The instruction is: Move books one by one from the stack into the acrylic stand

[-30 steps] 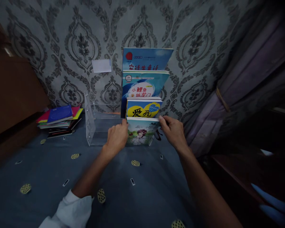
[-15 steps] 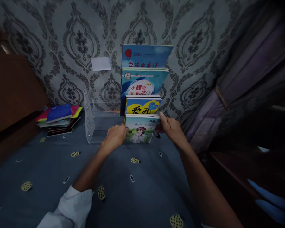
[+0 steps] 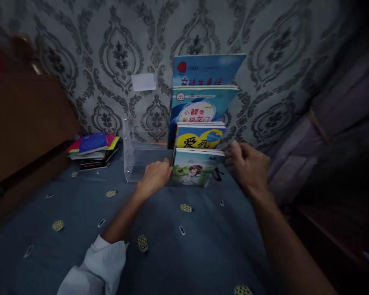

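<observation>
A clear acrylic rack [image 3: 127, 166] stands against the wall, with children's books in stepped rows on its right side. Lowest and foremost is a green picture book [image 3: 189, 168] with a girl on its cover. Behind it rise a blue and yellow book [image 3: 199, 137], a teal book [image 3: 207, 104] and a tall blue book [image 3: 209, 67]. My left hand [image 3: 155, 174] is closed at the left edge of the green book; its thumb is hidden. To the right of the books, my right hand [image 3: 250, 166] is apart from them, curled, its fingers blurred by motion.
A pile of thin books [image 3: 94, 149] lies at the left beside brown furniture [image 3: 27, 127]. A white paper [image 3: 144, 82] is on the patterned wall. Behind my right hand hangs a tied curtain [image 3: 307, 139]. A small dark object [image 3: 217, 174] lies right of the rack.
My right hand has left the right edge of the front books and moved right. My left hand stays at their left edge. The view has shifted, so the scene sits further right.
</observation>
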`<state>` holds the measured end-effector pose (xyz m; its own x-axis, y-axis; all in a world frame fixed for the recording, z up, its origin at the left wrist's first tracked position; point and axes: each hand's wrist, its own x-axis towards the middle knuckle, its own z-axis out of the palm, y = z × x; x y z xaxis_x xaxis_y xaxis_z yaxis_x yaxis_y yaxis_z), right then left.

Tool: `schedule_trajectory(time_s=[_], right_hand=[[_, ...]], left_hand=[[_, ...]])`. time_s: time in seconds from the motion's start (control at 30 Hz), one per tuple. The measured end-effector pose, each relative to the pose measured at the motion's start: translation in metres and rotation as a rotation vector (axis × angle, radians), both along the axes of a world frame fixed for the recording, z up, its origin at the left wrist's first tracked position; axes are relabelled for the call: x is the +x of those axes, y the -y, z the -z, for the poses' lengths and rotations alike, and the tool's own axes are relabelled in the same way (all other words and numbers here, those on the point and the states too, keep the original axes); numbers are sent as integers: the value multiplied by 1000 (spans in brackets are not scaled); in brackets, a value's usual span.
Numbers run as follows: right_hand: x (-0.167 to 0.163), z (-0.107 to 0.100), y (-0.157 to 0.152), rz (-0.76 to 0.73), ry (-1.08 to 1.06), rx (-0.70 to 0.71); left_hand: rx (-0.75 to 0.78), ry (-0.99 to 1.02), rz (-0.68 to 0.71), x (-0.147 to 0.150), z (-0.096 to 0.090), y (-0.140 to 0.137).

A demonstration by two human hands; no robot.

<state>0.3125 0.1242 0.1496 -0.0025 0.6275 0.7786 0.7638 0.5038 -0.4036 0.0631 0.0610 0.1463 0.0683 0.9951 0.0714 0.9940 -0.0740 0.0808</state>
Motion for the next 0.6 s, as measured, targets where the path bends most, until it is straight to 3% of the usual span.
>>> schedule_trajectory(time_s=[0.13,0.23,0.43,0.53,0.6], right_hand=[[-19,-9,26,-120,-105,161],[-44,-3,44,-375,24,102],[-110,54,76,-832,436,-208],[-128,86,97,-890,545,-325],[-131,105,109,-884,584,-401]], left_hand=[[-11,26,-55,-32,7,12],[-25,58,-102,-74,12,21],[31,-130,-315,-187,4,22],[124,-213,-485,-232,0,8],[136,-251,-510,-255,2,-6]])
